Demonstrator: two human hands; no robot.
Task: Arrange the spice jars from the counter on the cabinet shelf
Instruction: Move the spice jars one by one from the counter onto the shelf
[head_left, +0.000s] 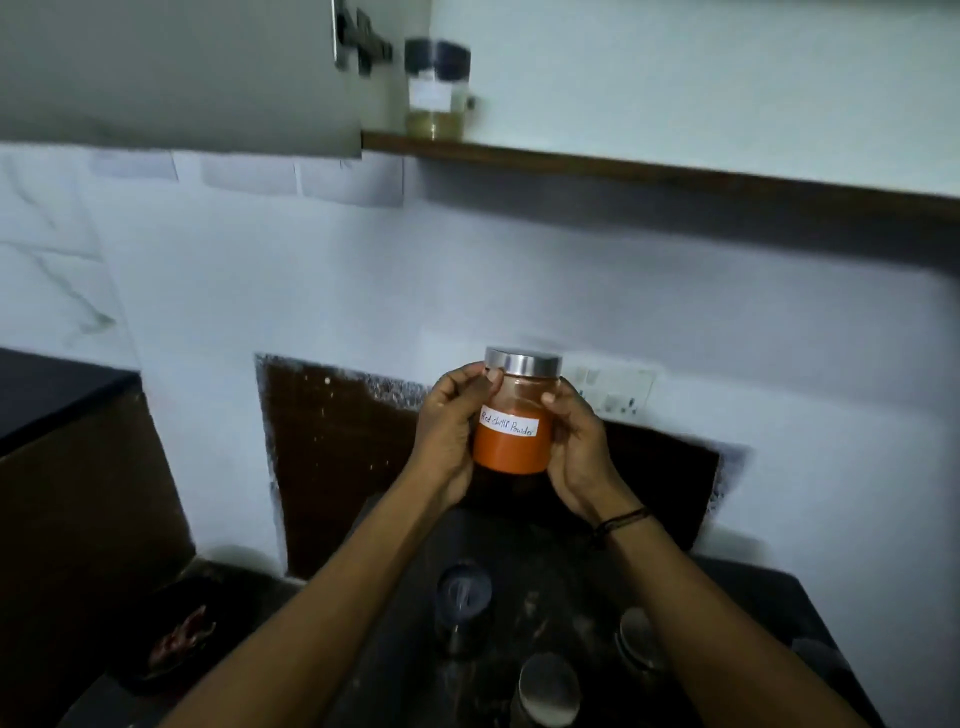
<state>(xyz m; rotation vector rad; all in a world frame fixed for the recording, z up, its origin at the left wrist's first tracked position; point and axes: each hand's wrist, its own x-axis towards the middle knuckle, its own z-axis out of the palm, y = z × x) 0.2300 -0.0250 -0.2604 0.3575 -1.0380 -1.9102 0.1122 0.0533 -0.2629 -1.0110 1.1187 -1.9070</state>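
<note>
Both hands hold up a glass jar of red chilli powder (514, 441) with a steel lid and a white handwritten label. My left hand (452, 421) wraps its left side, and my right hand (574, 441) wraps its right side. The jar is upright, well above the counter. High up, a dark-lidded jar (436, 88) with yellowish contents stands at the left end of the cabinet shelf (649, 171). On the dark counter (753, 597) below my arms stand three more jars: a dark-lidded one (463, 605) and two steel-lidded ones (548, 688) (639, 642).
An open cabinet door (182, 78) hangs at the upper left, beside the shelf. A wall socket plate (615, 389) sits right of the held jar. A dish with red chillies (179, 639) lies on the counter at the left.
</note>
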